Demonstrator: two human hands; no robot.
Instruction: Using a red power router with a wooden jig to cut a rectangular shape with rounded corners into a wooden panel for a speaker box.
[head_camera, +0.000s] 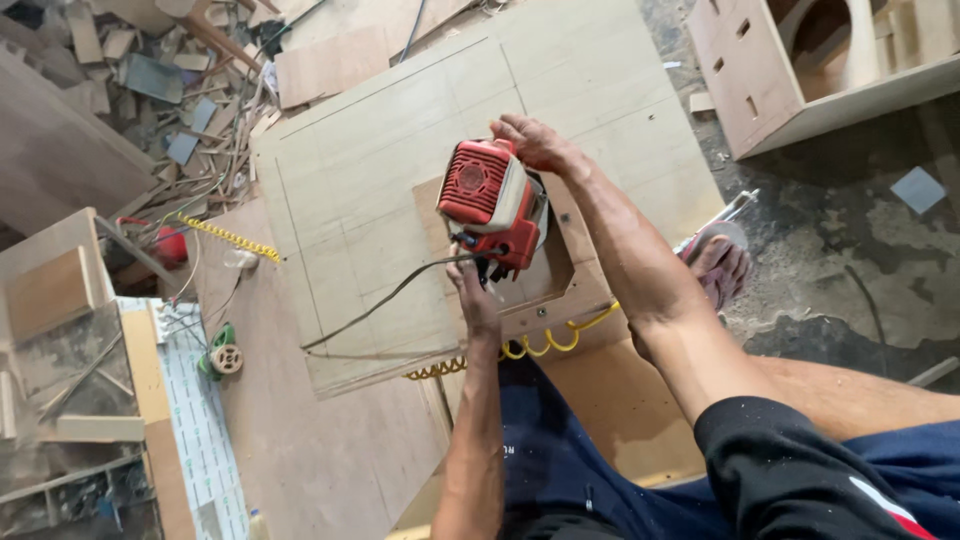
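A red and grey electric router (492, 200) stands on a pale plywood panel (380, 170) marked with pencil lines. My left hand (474, 292) grips the near side of the tool where its dark cord leaves it. My right hand (532, 142) holds the far side of the tool, fingers curled over its edge. The router sits on a smaller square board (560, 280) with a cut-out beneath it. The cord (375, 305) trails left across the panel.
A yellow coiled hose (545, 340) runs under the panel's near edge and out at the left (230, 238). Wood offcuts (170, 90) pile at the upper left. A wooden box (790, 80) with slots stands at the upper right. My sandalled foot (722, 268) rests on the concrete floor.
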